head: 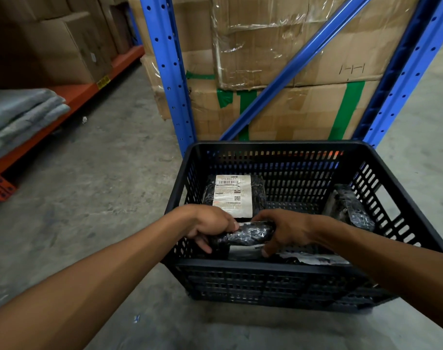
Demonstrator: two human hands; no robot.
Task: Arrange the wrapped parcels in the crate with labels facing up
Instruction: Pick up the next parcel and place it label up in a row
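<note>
Currently on my feed, itemised from left to right: folded grey bags (21, 117) stacked on an orange shelf beam (71, 97), with brown boxes (51, 44) above them; a bare concrete floor (102, 188); then a blue rack upright (170, 72) and a diagonal brace in front of taped cardboard cartons (291, 59). Item under work: a black slotted crate (278, 271) standing on the floor just before the rack. Inside it, at the far left, a labelled parcel (233, 195) in glossy black wrap lies flat, its white shipping label with barcodes turned upward. Nearer me, a held parcel (243, 234), black and crinkled with shiny film, sits at the near left of the crate, raised above the crate bottom. I see my left hand (208, 227) curled over its left end, fingers closed around it with the thumb below. My right hand (283, 231) clasps the right end, fingers wrapped over the top and thumb pressing down on a pale surface beneath; whether that surface is this parcel's label I cannot tell. Under my right forearm lies a flat parcel (313, 258) with a torn pale strip showing. At the far right a tilted parcel (349, 205) leans against the crate's right wall, no label visible on it.
</note>
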